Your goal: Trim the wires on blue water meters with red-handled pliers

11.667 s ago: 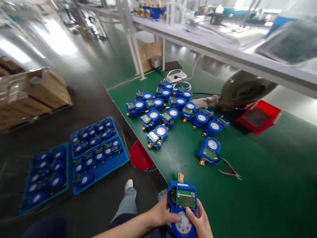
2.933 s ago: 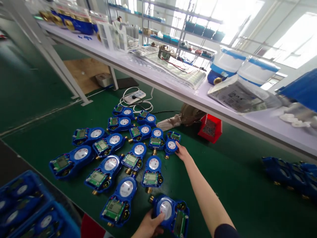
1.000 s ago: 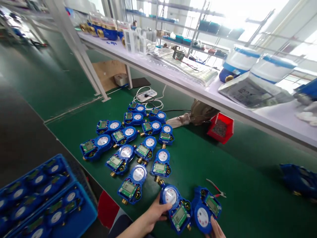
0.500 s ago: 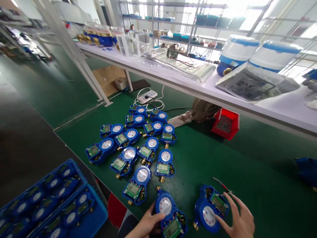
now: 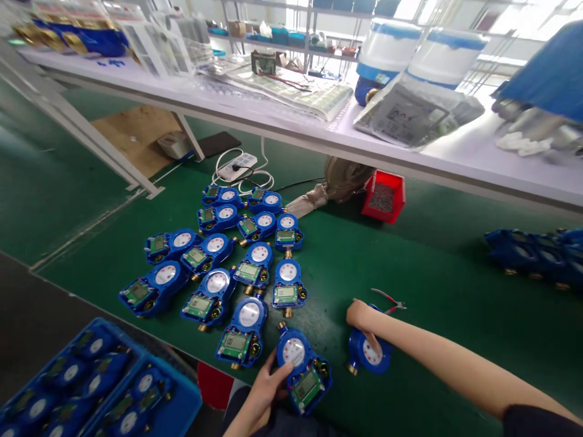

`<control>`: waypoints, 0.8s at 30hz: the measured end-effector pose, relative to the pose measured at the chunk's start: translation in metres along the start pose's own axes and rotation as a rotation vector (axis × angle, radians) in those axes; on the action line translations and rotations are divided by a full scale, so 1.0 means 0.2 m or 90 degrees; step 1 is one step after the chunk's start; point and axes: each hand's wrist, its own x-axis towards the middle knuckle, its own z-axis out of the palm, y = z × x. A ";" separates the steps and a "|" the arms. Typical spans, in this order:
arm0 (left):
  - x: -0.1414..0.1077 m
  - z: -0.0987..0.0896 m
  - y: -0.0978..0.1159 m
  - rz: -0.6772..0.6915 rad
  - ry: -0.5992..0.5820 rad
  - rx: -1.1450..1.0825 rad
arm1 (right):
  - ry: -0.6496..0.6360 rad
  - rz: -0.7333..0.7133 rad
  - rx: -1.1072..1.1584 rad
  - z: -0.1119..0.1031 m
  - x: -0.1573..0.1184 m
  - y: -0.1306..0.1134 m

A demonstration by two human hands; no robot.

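Observation:
A blue water meter (image 5: 304, 371) with a white dial and an uncovered green circuit board is tilted in my left hand (image 5: 268, 383), its thumb by the dial and its fingers around the left side. To the right, my right hand (image 5: 361, 315) is wrapped over the far part of a second water meter (image 5: 373, 357), hiding its board. One digit reaches down to that dial, while the other fingers are mostly hidden. Behind this hand lie red-handled cutting pliers (image 5: 389, 300).
Several similar meters (image 5: 249, 315) stand in loose rows at left. A blue crate (image 5: 182, 403) of meters is at lower left. Further back are a red bin (image 5: 397, 197) of small parts, a power strip (image 5: 237, 167) and a raised white shelf (image 5: 314, 136). More meters (image 5: 523, 252) stand at right.
The view has turned rightward. My right hand has gone from spread fingers at the second meter's right side to lying over its far part, forearm crossing from the right. The left hand keeps its meter.

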 end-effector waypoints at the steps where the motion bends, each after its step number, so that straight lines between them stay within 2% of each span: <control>1: 0.00 0.00 0.00 -0.004 0.001 0.004 | -0.055 0.026 -0.031 -0.02 0.03 0.00; 3: 0.01 0.00 0.00 -0.009 0.000 0.008 | -0.149 0.038 -0.100 -0.06 0.05 0.01; 6: 0.01 0.00 0.00 -0.005 0.003 0.007 | -0.142 -0.026 -0.045 -0.16 0.04 0.09; 9: 0.01 0.00 0.02 -0.002 0.013 0.002 | -0.104 -0.076 0.090 -0.28 0.00 0.21; 13: 0.01 0.01 0.05 0.006 0.026 -0.017 | -0.054 -0.049 0.208 -0.35 -0.03 0.29; 16: 0.03 0.00 0.05 0.029 0.034 -0.037 | 0.000 -0.026 0.286 -0.37 0.01 0.22; 20: 0.07 -0.02 0.03 0.043 0.046 -0.009 | 0.049 -0.018 0.355 -0.43 0.16 0.05; 22: 0.07 -0.02 0.04 0.051 0.065 0.047 | 0.064 -0.022 0.377 -0.47 0.24 -0.05; 24: 0.05 0.00 0.08 0.053 0.116 0.180 | 0.080 -0.026 0.395 -0.52 0.30 -0.12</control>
